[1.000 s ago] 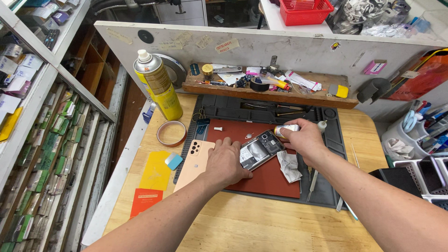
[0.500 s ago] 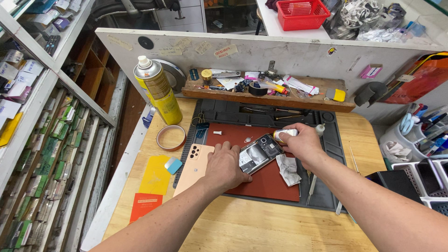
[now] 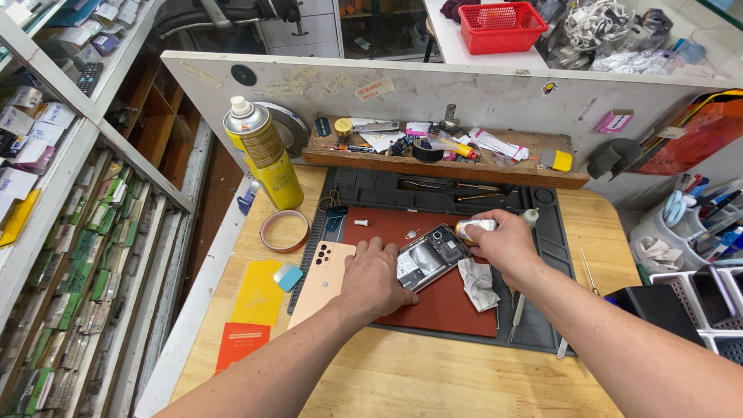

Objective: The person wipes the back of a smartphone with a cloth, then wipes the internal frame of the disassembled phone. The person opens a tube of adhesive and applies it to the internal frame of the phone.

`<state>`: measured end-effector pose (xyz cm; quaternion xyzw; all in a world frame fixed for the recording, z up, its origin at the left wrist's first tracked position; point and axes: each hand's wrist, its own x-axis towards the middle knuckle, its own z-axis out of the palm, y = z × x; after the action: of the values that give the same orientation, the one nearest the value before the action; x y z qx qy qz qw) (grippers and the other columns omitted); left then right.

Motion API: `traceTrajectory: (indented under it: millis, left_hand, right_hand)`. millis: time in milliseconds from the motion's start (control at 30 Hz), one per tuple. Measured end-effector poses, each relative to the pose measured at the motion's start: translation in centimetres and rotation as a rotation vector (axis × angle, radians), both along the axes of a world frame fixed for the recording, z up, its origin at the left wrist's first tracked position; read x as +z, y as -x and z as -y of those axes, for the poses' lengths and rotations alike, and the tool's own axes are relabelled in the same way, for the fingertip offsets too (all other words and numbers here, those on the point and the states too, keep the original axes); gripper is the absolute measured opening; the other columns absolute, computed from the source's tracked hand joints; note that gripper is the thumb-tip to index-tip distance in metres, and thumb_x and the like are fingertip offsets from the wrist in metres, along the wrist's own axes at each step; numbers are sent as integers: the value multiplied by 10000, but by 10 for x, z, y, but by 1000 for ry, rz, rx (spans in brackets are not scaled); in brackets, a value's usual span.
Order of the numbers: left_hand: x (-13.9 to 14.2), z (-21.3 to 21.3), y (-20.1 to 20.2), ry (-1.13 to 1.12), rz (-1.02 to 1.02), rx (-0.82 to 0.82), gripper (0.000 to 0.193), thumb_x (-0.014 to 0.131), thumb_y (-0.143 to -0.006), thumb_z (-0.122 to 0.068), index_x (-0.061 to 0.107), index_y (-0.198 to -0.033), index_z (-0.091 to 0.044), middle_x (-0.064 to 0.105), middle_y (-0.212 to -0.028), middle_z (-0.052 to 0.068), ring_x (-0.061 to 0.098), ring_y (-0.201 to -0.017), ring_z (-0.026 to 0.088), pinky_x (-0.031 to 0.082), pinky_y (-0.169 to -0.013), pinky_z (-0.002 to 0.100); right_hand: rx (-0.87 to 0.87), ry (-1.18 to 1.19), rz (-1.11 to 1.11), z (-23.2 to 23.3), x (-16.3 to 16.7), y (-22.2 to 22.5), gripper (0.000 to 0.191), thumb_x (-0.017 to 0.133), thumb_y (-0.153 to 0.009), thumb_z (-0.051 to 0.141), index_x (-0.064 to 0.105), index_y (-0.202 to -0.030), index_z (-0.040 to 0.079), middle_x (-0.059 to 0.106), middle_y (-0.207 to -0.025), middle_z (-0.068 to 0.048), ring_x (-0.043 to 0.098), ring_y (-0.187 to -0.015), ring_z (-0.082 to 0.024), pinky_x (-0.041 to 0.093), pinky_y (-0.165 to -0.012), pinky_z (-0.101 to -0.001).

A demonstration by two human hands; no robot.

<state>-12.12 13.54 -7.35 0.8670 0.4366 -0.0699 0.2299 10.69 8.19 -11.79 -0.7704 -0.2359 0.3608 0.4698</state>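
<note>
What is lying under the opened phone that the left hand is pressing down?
The opened phone lies on the dark red work mat, which shows around it. The left hand covers its near end. A crumpled white cloth lies just beside it.

Spray can (image 3: 263, 155) and tape ring (image 3: 284, 231) crowd the mat's (image 3: 457, 310) left edge

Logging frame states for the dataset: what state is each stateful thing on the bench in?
Phone: back off, insides showing, flat on the red mat.
Back cover: detached, lying left of the phone.
Left hand: pressing on the phone's lower end.
Right hand: closed around a small tube, tip at the phone's upper edge.
Spray can: upright, capped.
Tape roll: lying flat.
Wipe: crumpled.
</note>
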Motion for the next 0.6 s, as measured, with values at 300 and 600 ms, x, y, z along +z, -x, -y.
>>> traceTrajectory:
  millis: [300, 600]
  left_hand:
    - [-1, 2, -1, 10, -28, 1, 821, 948, -669, -449, 613, -1313, -65, 546, -1299, 97, 480, -1267, 267, 429, -1083, 445]
    - [-2, 4, 2, 1, -12, -2, 803, 947, -673, -441, 621, -1294, -53, 546, -1295, 103, 482, -1263, 273, 432, -1074, 448]
  right_hand:
    - [-19, 16, 3, 10, 5, 5, 215, 733, -909, 101, 696, -1104, 16, 729, -1080, -109, 712, -902, -190, 624, -730, -316]
    - [-32, 20, 1, 17, 7, 9, 225, 730, -904, 91, 700, -1112, 12, 736, -1079, -117, 725, -907, -196, 622, -723, -324]
